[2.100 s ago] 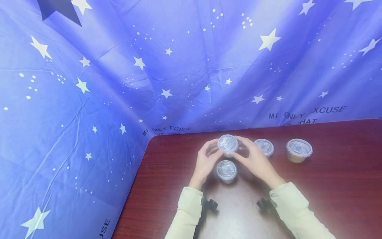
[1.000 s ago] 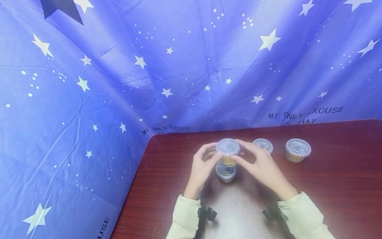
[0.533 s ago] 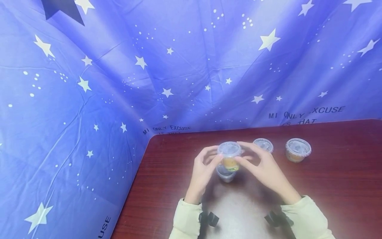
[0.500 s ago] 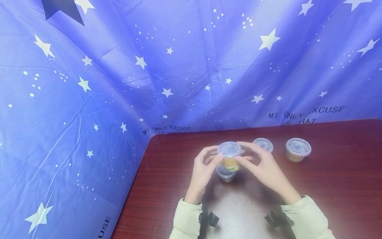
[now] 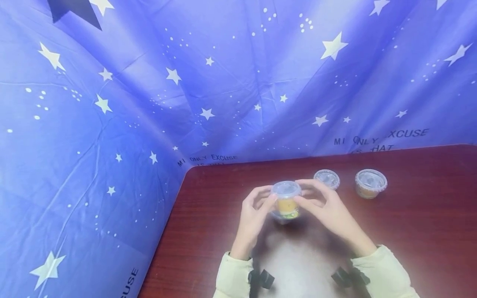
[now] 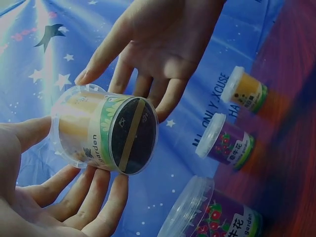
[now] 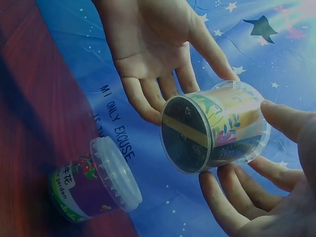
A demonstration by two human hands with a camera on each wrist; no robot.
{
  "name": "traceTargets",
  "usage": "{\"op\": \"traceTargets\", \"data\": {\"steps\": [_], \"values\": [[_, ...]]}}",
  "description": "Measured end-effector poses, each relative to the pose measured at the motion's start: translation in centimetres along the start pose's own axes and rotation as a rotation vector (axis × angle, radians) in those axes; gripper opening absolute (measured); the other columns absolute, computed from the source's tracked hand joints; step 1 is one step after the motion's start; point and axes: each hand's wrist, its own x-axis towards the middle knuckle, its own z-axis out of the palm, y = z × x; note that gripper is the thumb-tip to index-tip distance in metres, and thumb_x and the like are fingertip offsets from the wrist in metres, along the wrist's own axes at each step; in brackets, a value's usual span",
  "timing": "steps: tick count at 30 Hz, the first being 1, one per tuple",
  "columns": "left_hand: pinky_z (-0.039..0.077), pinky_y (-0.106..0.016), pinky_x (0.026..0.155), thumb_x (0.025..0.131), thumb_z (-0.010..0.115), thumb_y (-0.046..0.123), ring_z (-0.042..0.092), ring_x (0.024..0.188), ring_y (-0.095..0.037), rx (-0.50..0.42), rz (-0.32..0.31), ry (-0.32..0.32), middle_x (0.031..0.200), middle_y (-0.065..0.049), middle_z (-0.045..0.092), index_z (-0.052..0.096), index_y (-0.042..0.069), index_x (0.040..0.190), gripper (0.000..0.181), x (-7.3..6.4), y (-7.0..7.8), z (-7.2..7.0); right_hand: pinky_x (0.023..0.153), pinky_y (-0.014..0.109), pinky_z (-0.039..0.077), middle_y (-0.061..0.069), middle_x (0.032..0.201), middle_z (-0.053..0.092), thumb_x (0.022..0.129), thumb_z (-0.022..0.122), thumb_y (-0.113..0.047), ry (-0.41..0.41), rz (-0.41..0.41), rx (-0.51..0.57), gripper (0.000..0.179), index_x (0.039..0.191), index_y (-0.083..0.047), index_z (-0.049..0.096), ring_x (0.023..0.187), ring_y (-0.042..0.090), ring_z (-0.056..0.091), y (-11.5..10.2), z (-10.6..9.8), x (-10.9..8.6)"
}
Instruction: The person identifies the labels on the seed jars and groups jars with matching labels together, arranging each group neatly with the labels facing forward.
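Observation:
Between both hands is a clear lidded plastic cup [image 5: 287, 203] with a yellow, flower-printed label, held above the table. My left hand [image 5: 251, 217] grips its left side with thumb and fingers. On the opposite side, my right hand [image 5: 329, 211] holds it the same way. Both wrist views show its dark base with a tan strip across it. A purple-labelled lidded cup [image 7: 94, 182] stands on the table below; in the head view the held cup hides most of it.
Two more lidded cups stand on the red-brown table [image 5: 421, 231]: one [image 5: 326, 179] partly behind the right hand, purple-labelled in the left wrist view, and a yellow-labelled one [image 5: 370, 184] farther right. A blue star-printed cloth [image 5: 223, 82] hangs behind and to the left.
Both hands have brought the held cup down the head view, toward the person. It has tipped so its yellow side label shows, and it now covers more of the purple-labelled cup.

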Motion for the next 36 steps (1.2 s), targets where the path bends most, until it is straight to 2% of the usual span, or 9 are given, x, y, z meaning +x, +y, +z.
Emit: {"op": "traceTargets", "data": {"steps": [5,11,21,26,36], "values": [[0.061,-0.033,0.081,0.092,0.069,0.015,0.068,0.091,-0.016,-0.011,-0.015,-0.005,0.107,-0.015,0.069,0.064,0.001,0.121,0.032,-0.43,-0.68,0.44,0.089,0.021,0.054,0.013,0.125,0.064,0.094,0.068,-0.016,0.002,0.027,-0.029,0.044,0.135,-0.009,0.054,0.105,0.002,0.063,0.27,-0.14,-0.62],[0.060,-0.031,0.080,0.093,0.068,0.016,0.068,0.092,-0.016,0.003,-0.013,-0.005,0.109,-0.016,0.068,0.064,0.001,0.121,0.032,-0.33,-1.03,0.25,0.089,0.023,0.054,0.014,0.128,0.062,0.096,0.066,-0.019,-0.018,0.065,0.028,0.045,0.137,-0.009,0.052,0.107,0.003,0.062,0.29,0.31,-0.71],[0.053,-0.035,0.094,0.087,0.075,0.016,0.065,0.105,-0.021,0.072,-0.027,-0.050,0.115,-0.007,0.068,0.064,0.013,0.123,0.038,0.03,-1.09,0.44,0.087,0.023,0.056,0.014,0.128,0.060,0.095,0.067,-0.017,-0.002,0.048,0.042,0.046,0.136,-0.005,0.051,0.105,0.003,0.062,0.39,0.56,-0.49],[0.052,-0.036,0.097,0.086,0.075,0.016,0.065,0.105,-0.022,0.066,-0.026,-0.046,0.116,-0.008,0.068,0.065,0.012,0.123,0.039,0.18,-1.06,0.36,0.087,0.023,0.057,0.014,0.129,0.058,0.095,0.067,-0.016,-0.005,0.041,0.069,0.046,0.136,-0.005,0.050,0.106,0.004,0.062,0.42,0.67,-0.37],[0.052,-0.036,0.098,0.088,0.074,0.018,0.064,0.108,-0.021,0.063,-0.038,-0.086,0.120,-0.008,0.067,0.064,0.013,0.125,0.039,0.30,-0.80,-0.27,0.086,0.024,0.056,0.013,0.128,0.062,0.097,0.065,-0.018,-0.018,0.046,0.018,0.043,0.136,-0.007,0.053,0.105,0.004,0.063,0.34,0.23,-0.19]]}}
